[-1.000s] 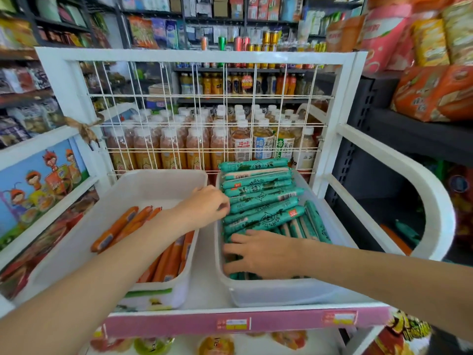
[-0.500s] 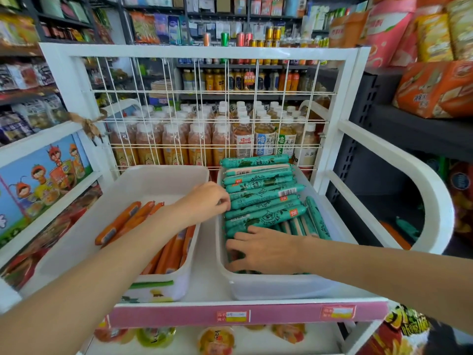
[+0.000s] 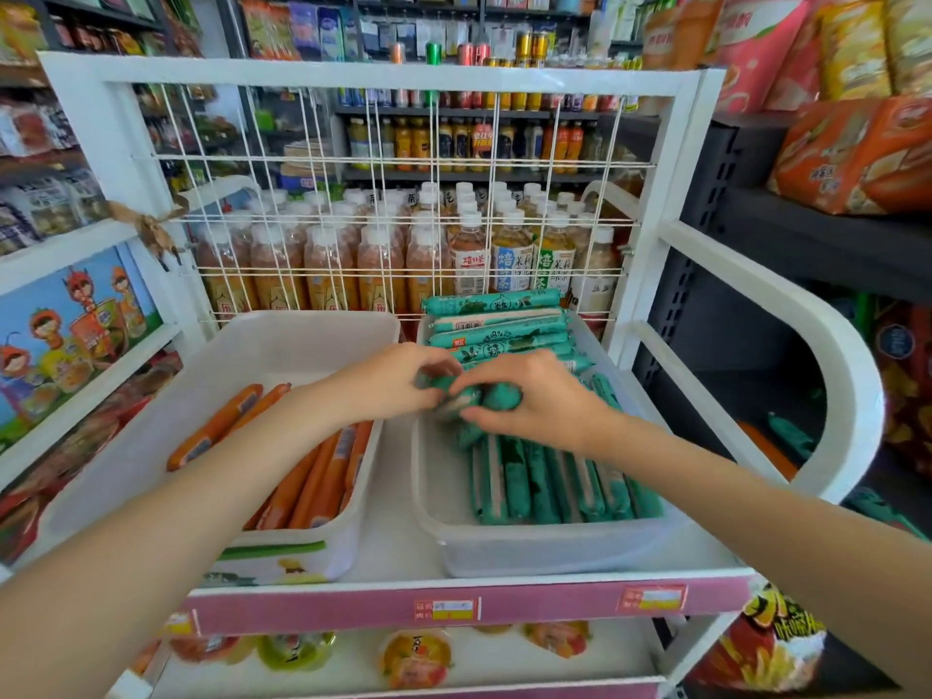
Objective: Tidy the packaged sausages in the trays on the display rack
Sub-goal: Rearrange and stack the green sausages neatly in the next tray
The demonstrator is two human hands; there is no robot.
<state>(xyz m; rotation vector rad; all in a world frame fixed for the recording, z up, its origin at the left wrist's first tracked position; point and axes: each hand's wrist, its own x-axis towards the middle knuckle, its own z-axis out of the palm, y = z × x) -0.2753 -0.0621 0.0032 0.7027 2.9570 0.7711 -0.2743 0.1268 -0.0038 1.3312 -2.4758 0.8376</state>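
shop rack (image 3: 696,194): both hands grip green sausages (image 3: 484,398) beside orange sausages (image 3: 312,476).

We are in a small grocery shop, a white display rack (image 3: 383,75) with price tags (image 3: 446,608) on its pink shelf edge, rows of bottled tea (image 3: 469,259) behind its wire grid, shelves of canned drinks (image 3: 524,42) (and bagged snacks (image 3: 852,153)) all around us.

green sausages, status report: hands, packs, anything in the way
Left hand and right hand both grip green sausages over the right tray. Rest lie in rows there. Orange sausages in the left tray. Nothing blocking.
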